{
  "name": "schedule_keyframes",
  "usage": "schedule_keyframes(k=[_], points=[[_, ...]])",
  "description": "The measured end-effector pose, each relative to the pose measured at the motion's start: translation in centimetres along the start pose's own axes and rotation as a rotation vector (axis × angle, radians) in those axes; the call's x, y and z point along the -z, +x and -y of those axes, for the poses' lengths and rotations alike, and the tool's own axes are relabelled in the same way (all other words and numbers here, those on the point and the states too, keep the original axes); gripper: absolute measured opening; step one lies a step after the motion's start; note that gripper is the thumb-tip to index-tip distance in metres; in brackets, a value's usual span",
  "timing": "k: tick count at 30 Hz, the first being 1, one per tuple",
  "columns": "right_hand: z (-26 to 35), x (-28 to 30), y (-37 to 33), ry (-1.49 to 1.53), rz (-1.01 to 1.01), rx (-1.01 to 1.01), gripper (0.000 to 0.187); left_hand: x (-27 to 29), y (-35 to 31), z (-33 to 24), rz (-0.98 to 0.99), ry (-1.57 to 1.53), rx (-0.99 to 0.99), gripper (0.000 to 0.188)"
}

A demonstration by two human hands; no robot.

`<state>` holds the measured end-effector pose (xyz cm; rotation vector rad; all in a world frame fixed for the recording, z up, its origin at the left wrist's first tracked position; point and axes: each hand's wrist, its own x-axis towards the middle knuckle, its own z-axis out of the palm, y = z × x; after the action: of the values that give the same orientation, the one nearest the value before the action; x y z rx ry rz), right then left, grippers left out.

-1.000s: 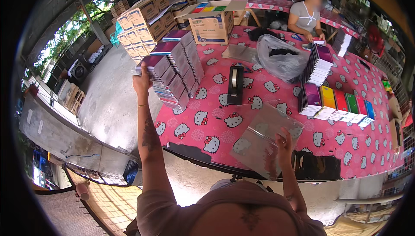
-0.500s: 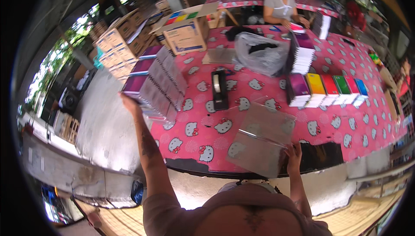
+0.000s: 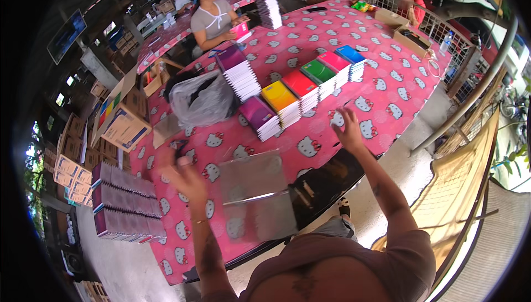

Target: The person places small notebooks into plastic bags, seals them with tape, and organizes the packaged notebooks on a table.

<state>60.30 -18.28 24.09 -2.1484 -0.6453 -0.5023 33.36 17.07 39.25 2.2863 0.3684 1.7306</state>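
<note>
My left hand [image 3: 187, 181] is raised over the near left of the table, slightly blurred, its fingers apart and nothing visible in them. Behind it, the black tape dispenser is mostly hidden. My right hand [image 3: 349, 131] hovers open and empty near the table's front edge, fingers spread. Between my hands lie clear plastic sleeves [image 3: 257, 177], flat on the table. Beyond them stands a row of short spiral notebook stacks: purple [image 3: 258, 112], yellow [image 3: 280, 97], red [image 3: 300, 83], green [image 3: 318, 72], pink [image 3: 334, 62] and blue [image 3: 350, 54]. Tall stacks of purple notebooks [image 3: 127, 213] stand at the left edge.
A pink patterned cloth [image 3: 398, 80] covers the table. Behind the row are a taller purple notebook stack [image 3: 239, 75] and a grey plastic bag [image 3: 202, 102]. Cardboard boxes [image 3: 127, 127] stand at left. Across the table, a person [image 3: 213, 19] handles a pink notebook.
My left hand has come off the purple notebook stacks at the left and moved inward. My right hand has left the plastic sleeves and moved forward. The view has turned right.
</note>
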Motion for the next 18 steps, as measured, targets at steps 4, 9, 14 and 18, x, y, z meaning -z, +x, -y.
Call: schedule_keyframes(k=[4,9,14,18], points=[[-8.9,2.3,10.1,-0.224,0.01,-0.072,0.068,-13.8,-4.0,-10.5,0.404,-0.207,-0.18,0.045],[-19.7,3.1,20.4,-0.437,0.136,-0.028,0.077,-32.6,-6.5,-20.9,0.533,-0.302,-0.292,0.049],[-26.8,4.5,25.3,-0.335,0.284,0.26,0.04,-46.7,-7.3,-26.4,0.728,-0.213,-0.297,0.049],[-25.7,7.6,23.7,0.135,-0.141,-0.005,0.029,-53.9,-8.1,-26.8,0.665,-0.041,-0.359,0.044]])
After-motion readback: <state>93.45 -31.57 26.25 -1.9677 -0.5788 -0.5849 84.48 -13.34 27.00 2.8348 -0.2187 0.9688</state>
